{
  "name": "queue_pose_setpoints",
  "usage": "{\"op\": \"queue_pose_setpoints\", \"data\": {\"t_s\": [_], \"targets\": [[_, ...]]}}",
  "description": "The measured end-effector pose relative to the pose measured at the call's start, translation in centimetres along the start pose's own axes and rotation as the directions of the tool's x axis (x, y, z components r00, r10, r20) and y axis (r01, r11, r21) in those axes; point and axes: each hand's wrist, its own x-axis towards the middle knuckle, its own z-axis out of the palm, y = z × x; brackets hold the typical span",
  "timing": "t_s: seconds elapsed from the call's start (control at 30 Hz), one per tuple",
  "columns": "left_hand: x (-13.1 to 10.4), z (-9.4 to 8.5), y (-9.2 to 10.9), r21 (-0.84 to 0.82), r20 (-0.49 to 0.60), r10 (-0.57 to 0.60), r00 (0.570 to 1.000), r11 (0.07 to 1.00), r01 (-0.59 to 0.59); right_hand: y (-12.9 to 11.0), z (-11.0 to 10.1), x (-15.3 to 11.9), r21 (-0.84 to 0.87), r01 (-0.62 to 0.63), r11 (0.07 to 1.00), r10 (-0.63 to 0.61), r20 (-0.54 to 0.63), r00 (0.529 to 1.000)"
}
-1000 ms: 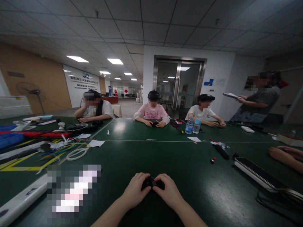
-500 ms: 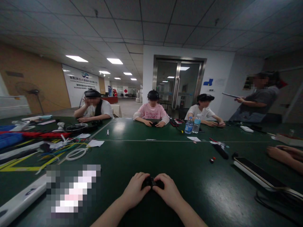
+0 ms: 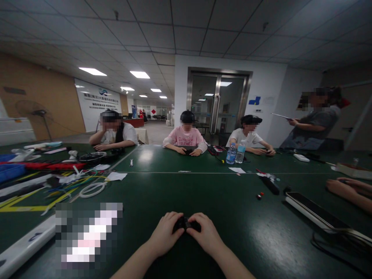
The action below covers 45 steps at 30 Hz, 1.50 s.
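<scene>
Near the front middle of the green table, both of my hands meet around a small black object (image 3: 183, 223). It is dark and partly covered by the fingers, so its kind does not show. My left hand (image 3: 166, 235) pinches its left part between thumb and fingers. On the other side, my right hand (image 3: 205, 235) is closed on its right part. The two thumbs lie close together at the near side, and a dark block-like middle shows between them.
A white bar (image 3: 29, 242) lies at front left, with cables and a coiled white tube (image 3: 92, 190) beyond. To the right rest a long flat device (image 3: 316, 211), black cables and small red bits (image 3: 260, 195). Two water bottles (image 3: 240, 152) stand farther back. Several people sit around the table.
My hands keep the same hold on the black object. The whole view has shifted by a few pixels; nothing else on the table has visibly moved.
</scene>
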Motion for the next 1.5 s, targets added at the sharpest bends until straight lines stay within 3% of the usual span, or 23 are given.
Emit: {"op": "queue_pose_setpoints", "data": {"t_s": [0.43,0.83,1.1,1.5], "targets": [[-0.1,-0.3,0.5,0.018,0.018,-0.004,1.000,1.000,0.003,-0.2,-0.1,0.0,-0.016,-0.011,1.000,0.011,0.014,1.000],[0.1,0.0,0.3,0.035,0.010,-0.006,1.000,0.999,0.006,-0.2,-0.1,-0.1,0.017,0.053,0.998,-0.052,-0.065,0.997],[0.2,0.2,-0.4,0.009,0.010,-0.008,1.000,1.000,0.008,-0.1,-0.3,-0.2,0.102,0.038,0.994,-0.016,-0.210,0.978],[0.1,-0.2,0.2,-0.001,0.028,-0.044,0.999,0.999,0.044,1.5,-0.8,0.2,0.213,0.080,0.974,0.042,-0.513,0.857]]}}
